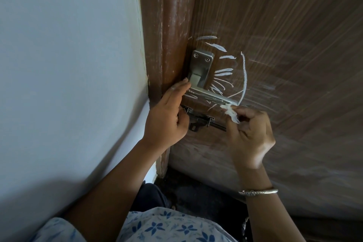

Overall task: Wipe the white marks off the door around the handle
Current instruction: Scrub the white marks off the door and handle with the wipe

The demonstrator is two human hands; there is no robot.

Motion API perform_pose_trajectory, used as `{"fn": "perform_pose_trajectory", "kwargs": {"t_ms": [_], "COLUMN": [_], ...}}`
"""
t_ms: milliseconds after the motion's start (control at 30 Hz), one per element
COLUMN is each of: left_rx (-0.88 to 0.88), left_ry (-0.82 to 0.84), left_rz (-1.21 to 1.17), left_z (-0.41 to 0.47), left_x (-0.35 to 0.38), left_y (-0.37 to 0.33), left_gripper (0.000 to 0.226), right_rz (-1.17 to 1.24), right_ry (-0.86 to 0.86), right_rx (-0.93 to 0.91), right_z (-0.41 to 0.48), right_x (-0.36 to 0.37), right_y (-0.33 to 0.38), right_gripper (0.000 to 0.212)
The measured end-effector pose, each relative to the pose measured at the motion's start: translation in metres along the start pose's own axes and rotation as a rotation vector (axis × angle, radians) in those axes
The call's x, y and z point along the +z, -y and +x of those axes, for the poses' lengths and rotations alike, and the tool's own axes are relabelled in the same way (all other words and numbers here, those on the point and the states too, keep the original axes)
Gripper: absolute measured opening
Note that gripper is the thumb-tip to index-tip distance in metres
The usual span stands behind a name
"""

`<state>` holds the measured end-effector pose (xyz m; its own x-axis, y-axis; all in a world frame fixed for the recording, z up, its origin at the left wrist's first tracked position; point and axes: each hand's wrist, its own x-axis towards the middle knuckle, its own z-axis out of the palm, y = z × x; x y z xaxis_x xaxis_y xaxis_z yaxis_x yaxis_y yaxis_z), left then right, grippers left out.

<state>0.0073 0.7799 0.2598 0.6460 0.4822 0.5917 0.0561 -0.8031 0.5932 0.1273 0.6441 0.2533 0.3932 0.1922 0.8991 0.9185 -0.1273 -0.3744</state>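
A brown wood-grain door (275,45) carries a steel lever handle (202,72) on a plate. White chalk marks (244,72) curve and streak around the handle's right side and top, with a few strokes under the lever. My right hand (249,133) pinches a small crumpled white tissue (230,113) just below the lever's tip, against the door. My left hand (167,116) rests with fingers stretched, fingertips touching the door edge beside the handle plate; it holds nothing.
A black sliding bolt latch (204,122) sits on the door below the handle, between my hands. The brown door frame (167,35) runs up the left of the door, next to a pale wall (68,65). Dark floor lies below.
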Motion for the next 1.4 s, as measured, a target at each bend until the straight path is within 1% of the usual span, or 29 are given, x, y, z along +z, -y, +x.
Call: {"fn": "perform_pose_trajectory", "kwargs": {"t_ms": [67,133,267,333,433,533,700,900,1067,1133,1233,1400], "left_rx": [-0.004,-0.005,0.003,0.002,-0.001,-0.003,-0.012,-0.025,-0.024,-0.030,-0.033,-0.036], "left_ry": [0.006,0.006,-0.006,-0.007,-0.006,-0.007,0.010,0.016,0.023,0.021,0.012,0.026], "left_rz": [-0.005,-0.006,0.000,0.004,0.015,0.028,0.016,0.015,0.003,0.000,0.004,-0.015], "left_z": [0.000,0.000,-0.001,-0.001,-0.001,-0.001,-0.002,-0.001,-0.001,-0.001,-0.001,-0.001], "left_x": [0.000,0.000,0.000,0.000,0.000,0.001,0.001,0.001,0.000,0.000,0.001,0.000], "left_y": [0.000,-0.001,0.000,0.000,0.000,0.001,0.002,0.002,0.002,0.002,0.002,0.002], "left_gripper": [0.052,0.052,0.053,0.055,0.054,0.053,0.055,0.053,0.054,0.054,0.052,0.055], "right_rz": [0.011,0.005,-0.050,-0.059,-0.044,-0.045,-0.090,-0.086,-0.160,-0.159,-0.170,-0.272], "right_ry": [-0.030,-0.018,0.060,0.090,0.079,0.054,0.120,0.103,0.173,0.165,0.152,0.247], "right_rx": [-0.015,-0.050,-0.052,-0.035,-0.046,-0.079,-0.067,-0.065,-0.057,-0.060,-0.086,-0.197], "right_z": [0.004,0.011,0.007,0.001,0.004,0.010,0.003,0.014,0.011,0.015,0.022,0.011], "right_x": [0.000,0.000,0.002,0.002,0.001,0.002,0.005,0.013,0.013,0.012,0.012,0.013], "right_y": [-0.001,-0.001,0.003,0.004,0.005,0.007,0.008,0.019,0.027,0.028,0.030,0.031], "right_gripper": [0.020,0.024,0.016,0.016,0.018,0.012,0.015,0.018,0.018,0.019,0.019,0.019]}}
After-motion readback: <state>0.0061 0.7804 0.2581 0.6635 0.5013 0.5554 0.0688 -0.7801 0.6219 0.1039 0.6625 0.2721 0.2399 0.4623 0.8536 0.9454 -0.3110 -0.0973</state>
